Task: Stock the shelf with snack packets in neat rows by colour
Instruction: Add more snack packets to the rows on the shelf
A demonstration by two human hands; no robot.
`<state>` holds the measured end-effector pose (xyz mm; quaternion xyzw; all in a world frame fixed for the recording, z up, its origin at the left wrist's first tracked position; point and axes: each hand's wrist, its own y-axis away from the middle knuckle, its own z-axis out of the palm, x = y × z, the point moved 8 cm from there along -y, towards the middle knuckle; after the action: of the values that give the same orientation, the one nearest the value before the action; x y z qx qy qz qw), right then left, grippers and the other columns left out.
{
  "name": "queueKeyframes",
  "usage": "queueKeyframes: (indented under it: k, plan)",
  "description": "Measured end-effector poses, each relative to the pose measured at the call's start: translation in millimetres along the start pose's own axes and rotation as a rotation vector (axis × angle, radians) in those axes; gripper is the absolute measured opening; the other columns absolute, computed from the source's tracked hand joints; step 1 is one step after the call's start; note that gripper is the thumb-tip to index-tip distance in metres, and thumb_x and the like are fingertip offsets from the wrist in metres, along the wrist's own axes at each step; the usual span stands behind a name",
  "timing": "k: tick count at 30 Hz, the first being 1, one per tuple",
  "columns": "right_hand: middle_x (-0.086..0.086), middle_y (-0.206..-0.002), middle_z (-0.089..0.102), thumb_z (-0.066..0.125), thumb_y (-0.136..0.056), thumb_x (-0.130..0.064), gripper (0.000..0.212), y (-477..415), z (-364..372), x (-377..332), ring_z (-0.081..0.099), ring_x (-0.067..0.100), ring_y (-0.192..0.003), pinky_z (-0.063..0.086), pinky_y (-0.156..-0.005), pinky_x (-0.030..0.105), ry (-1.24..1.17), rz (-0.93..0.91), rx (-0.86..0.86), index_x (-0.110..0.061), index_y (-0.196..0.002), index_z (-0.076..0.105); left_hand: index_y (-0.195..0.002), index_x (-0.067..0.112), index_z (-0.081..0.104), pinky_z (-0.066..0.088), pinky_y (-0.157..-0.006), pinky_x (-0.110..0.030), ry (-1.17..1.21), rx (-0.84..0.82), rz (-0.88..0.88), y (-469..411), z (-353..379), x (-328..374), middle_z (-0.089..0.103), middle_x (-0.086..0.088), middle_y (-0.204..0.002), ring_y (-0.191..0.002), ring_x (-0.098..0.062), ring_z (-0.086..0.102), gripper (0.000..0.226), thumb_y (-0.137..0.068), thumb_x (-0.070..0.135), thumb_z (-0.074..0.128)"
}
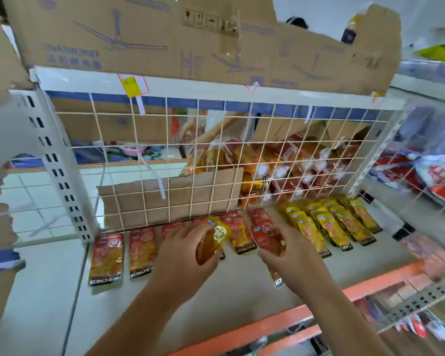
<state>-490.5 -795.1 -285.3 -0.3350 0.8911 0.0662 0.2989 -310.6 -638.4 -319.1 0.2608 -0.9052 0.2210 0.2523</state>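
Sorting by colour, you grip a yellow packet [212, 241] in your left hand [183, 253] and a red packet [266, 241] in your right hand [290, 253], both just above the shelf [242, 286]. Next, I judge, lay red beside the red row [143, 249] and carry yellow across to the yellow row [329, 224].

1. I am watching two bare hands on my feed: the left hand [180, 253] and the right hand [290, 253], each showing uncovered from fingertips to wrist.
2. The left forearm [139, 312] is showing bare along its whole visible length, right to the near edge of the view.
3. The right forearm [344, 312] is showing bare in the same way, out to the near right corner.
4. Blur is softening the fingers, so I am not making out finer detail on them.
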Motion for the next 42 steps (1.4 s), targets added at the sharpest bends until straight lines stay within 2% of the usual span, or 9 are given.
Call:
queueKeyframes:
  k: [5, 9, 13, 17, 20, 24, 32, 37, 42]
  plan:
    - [-0.020, -0.110, 0.052, 0.074, -0.079, -0.047, 0.058, -27, 42, -23, 0.054, 0.006, -0.104, 0.045, -0.087, 0.029, -0.007, -0.057, -0.070, -0.035, -0.132, 0.053, -0.147, 0.045, 0.046, 0.030, -0.102, -0.023, -0.012, -0.042, -0.084, 16, 4, -32, 0.043, 0.027, -0.133, -0.122, -0.008, 0.037, 0.066, -0.087, 0.060, 0.065]
    - [-0.015, -0.113, 0.051, 0.076, -0.079, -0.045, 0.058, -44, 66, -36, 0.051, 0.007, -0.105, 0.041, -0.087, 0.027, -0.018, -0.110, -0.161, -0.034, -0.131, 0.052, -0.141, 0.043, 0.050, 0.044, -0.100, -0.030, -0.051, -0.123, -0.140, 39, 27, -49, 0.056, 0.021, -0.134, -0.119, -0.012, 0.052, 0.068, -0.078, 0.063, 0.061]
    - [-0.015, -0.113, 0.052, 0.077, -0.077, -0.047, 0.059, -57, 83, -43, 0.054, 0.010, -0.109, 0.046, -0.095, 0.032, -0.016, -0.161, -0.202, -0.031, -0.130, 0.055, -0.134, 0.042, 0.055, 0.044, -0.094, -0.029, -0.075, -0.005, -0.235, 55, 33, -55, 0.061, 0.019, -0.129, -0.112, -0.013, 0.058, 0.065, -0.073, 0.064, 0.062]
    - [-0.019, -0.105, 0.052, 0.076, -0.076, -0.048, 0.047, -66, 100, -48, 0.053, 0.004, -0.098, 0.043, -0.078, 0.020, -0.045, -0.238, -0.288, -0.042, -0.116, 0.051, -0.142, 0.043, 0.049, 0.048, -0.101, -0.029, 0.014, 0.046, -0.368, 63, 41, -57, 0.050, 0.023, -0.138, -0.120, -0.007, 0.053, 0.069, -0.081, 0.072, 0.061]
    - [-0.016, -0.101, 0.058, 0.077, -0.075, -0.049, 0.042, -69, 114, -51, 0.055, 0.002, -0.091, 0.046, -0.074, 0.024, -0.088, -0.267, -0.354, -0.040, -0.107, 0.052, -0.146, 0.038, 0.048, 0.046, -0.103, -0.031, -0.031, 0.104, -0.436, 60, 35, -53, 0.053, 0.016, -0.143, -0.127, -0.010, 0.052, 0.073, -0.083, 0.077, 0.049]
    - [-0.016, -0.092, 0.056, 0.078, -0.075, -0.051, 0.037, -64, 130, -63, 0.052, -0.003, -0.081, 0.038, -0.063, 0.019, -0.119, -0.342, -0.395, -0.034, -0.094, 0.051, -0.145, 0.052, 0.044, 0.046, -0.088, -0.024, 0.054, 0.172, -0.487, 56, 27, -44, 0.061, 0.023, -0.118, -0.104, 0.006, 0.055, 0.060, -0.090, 0.054, 0.067]
    - [-0.013, -0.088, 0.055, 0.077, -0.085, -0.038, 0.028, -40, 147, -87, 0.054, 0.004, -0.079, 0.042, -0.064, 0.020, -0.229, -0.379, -0.486, -0.035, -0.082, 0.050, -0.137, 0.033, 0.060, 0.063, -0.071, -0.030, 0.288, 0.338, -0.648, 69, 14, -54, 0.075, 0.018, -0.094, -0.076, 0.001, 0.072, 0.046, -0.094, 0.027, 0.075]
    - [-0.015, -0.099, 0.061, 0.067, -0.094, -0.026, 0.010, -25, 157, -101, 0.056, -0.004, -0.088, 0.041, -0.069, 0.007, -0.313, -0.375, -0.570, -0.030, -0.100, 0.060, -0.153, 0.037, 0.043, 0.058, -0.086, -0.032, 0.074, 0.227, -0.627, 76, 8, -62, 0.063, 0.016, -0.114, -0.097, -0.004, 0.063, 0.083, -0.077, 0.062, 0.065]
    - [-0.016, -0.101, 0.060, 0.063, -0.096, -0.021, 0.012, -13, 164, -119, 0.056, -0.005, -0.089, 0.040, -0.066, 0.006, -0.393, -0.346, -0.618, -0.032, -0.099, 0.060, -0.157, 0.029, 0.038, 0.049, -0.104, -0.034, -0.080, 0.224, -0.597, 79, -3, -73, 0.055, 0.013, -0.132, -0.118, -0.011, 0.051, 0.091, -0.076, 0.063, 0.061]
